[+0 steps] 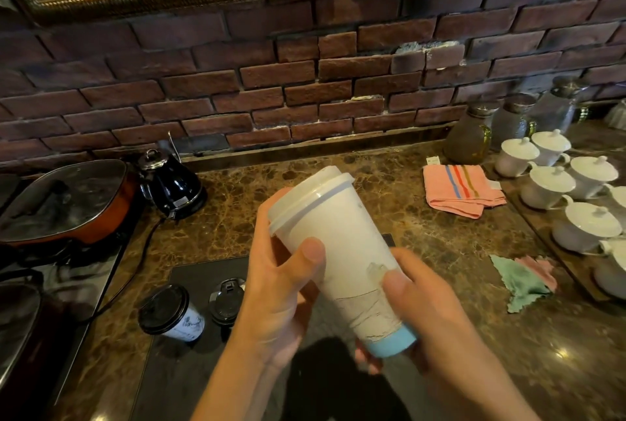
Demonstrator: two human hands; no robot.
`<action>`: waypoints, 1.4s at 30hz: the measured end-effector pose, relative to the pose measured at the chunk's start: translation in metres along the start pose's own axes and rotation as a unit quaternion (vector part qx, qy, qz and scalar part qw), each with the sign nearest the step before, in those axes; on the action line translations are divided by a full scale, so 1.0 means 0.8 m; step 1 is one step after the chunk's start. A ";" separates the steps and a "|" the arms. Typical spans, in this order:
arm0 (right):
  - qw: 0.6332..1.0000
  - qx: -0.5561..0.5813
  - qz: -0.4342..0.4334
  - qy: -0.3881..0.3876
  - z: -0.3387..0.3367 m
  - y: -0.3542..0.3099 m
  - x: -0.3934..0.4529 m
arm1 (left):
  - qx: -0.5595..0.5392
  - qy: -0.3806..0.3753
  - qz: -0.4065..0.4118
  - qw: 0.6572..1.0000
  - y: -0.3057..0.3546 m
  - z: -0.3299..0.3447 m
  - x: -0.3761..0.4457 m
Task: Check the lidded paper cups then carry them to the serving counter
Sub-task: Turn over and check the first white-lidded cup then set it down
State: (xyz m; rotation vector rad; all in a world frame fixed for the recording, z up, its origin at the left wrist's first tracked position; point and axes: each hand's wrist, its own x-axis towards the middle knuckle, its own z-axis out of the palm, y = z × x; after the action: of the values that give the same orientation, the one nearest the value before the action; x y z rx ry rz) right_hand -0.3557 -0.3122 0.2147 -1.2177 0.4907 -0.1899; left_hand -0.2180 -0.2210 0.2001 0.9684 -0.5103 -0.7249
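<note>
**Cup 1 under inspection, 2 more waiting on the mat**

The tall white cup (pixel 342 251) is up off the bench, tilted with its clear lid (pixel 305 193) leaning toward the brick wall (pixel 305 88) and its blue base (pixel 393 344) toward the person. The left hand (pixel 277 288) grips it high, thumb across the front just under the lid; the right hand (pixel 430 309) wraps the lower end, thumb on the printed side, fingers curled beneath the base. Both hands are clasped on this 1 cup, so this reads as the checking step in full swing.

Down on the dark mat (pixel 203 370) near the front edge of the bench, a small black-lidded cup (pixel 171 314) stands untouched, and just beside it a second black lid (pixel 226 297) shows, its cup mostly hidden behind the left wrist. Those 2 look not yet checked, though that is a judgement.

Nothing has gone to a serving counter; none is in view. The carrying is all still to come.

Along the back edge sit a black kettle (pixel 174 183) and a striped pink cloth (pixel 462 188).
</note>
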 end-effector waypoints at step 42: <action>0.999 0.021 -0.046 0.017 -0.020 0.027 0.018 | 0.042 0.024 -0.027 0.998 -0.005 -0.004 0.004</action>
State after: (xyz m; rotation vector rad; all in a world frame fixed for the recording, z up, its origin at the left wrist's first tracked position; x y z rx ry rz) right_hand -0.3528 -0.3243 0.1865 -1.1980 0.4592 -0.2983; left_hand -0.2150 -0.2228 0.1956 1.0798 -0.4767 -0.7320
